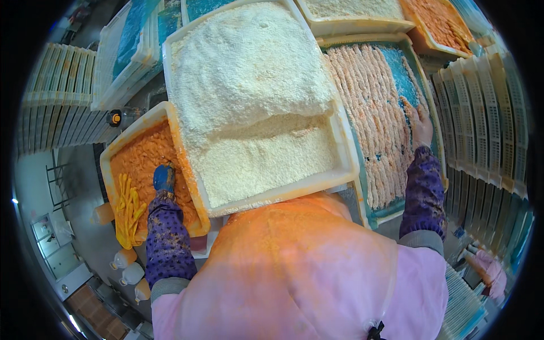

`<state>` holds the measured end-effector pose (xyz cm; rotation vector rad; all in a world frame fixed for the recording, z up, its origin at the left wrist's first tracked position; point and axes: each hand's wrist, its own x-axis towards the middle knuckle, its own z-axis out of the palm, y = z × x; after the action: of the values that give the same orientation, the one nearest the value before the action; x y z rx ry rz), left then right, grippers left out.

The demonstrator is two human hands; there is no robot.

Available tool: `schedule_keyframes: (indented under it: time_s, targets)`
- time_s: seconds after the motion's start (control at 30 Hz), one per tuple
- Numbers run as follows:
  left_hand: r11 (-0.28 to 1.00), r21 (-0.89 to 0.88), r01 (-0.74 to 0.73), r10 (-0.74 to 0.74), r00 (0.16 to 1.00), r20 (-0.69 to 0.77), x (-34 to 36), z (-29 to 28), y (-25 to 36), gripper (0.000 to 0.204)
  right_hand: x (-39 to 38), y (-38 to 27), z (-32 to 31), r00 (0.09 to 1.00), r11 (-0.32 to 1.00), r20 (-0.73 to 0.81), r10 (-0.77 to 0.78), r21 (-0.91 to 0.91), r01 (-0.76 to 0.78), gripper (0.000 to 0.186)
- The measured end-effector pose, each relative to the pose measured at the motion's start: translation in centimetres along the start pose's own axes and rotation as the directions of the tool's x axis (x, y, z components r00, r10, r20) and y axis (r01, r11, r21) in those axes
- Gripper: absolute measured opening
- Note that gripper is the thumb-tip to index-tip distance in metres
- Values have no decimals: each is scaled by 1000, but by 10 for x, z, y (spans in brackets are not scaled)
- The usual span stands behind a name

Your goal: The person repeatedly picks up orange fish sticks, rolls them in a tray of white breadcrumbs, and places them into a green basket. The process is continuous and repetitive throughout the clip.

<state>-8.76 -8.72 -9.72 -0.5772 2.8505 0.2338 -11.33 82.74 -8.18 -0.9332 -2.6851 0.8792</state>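
Observation:
My left hand (164,178), in a blue glove, is in the orange wet mixture (139,153) of the left tub, its fingers partly hidden. Yellow gloves (129,209) lie over that tub's near left corner. My right hand (418,122), ungloved and crumb-coated, reaches onto the right tray, fingers bent at the breaded strips (368,96); what they grip is unclear. The strips lie in rows on a blue liner (399,73). Between my hands, a large white tub (349,167) holds pale crumbs (249,68), lower and flatter in the near part.
Stacked plastic trays (56,85) stand left and right (476,113). More tubs (436,22) of crumbs and orange mixture are along the top. Jugs (130,275) stand on the floor at lower left. Another person (490,272) in pink is at lower right.

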Motion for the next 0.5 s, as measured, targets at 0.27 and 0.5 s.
schedule_keyframes:
  time_s: [0.27,0.5]
  targets:
    - [984,-179,11,-27,996,-90,-7,12,-19,43,-20,-35,-5,1000,991,31,-1,-137,5,49]
    - [842,-535,65,-48,998,45,-22,2,8,45,-20,1,-22,946,943,285,152,244,-225,69]
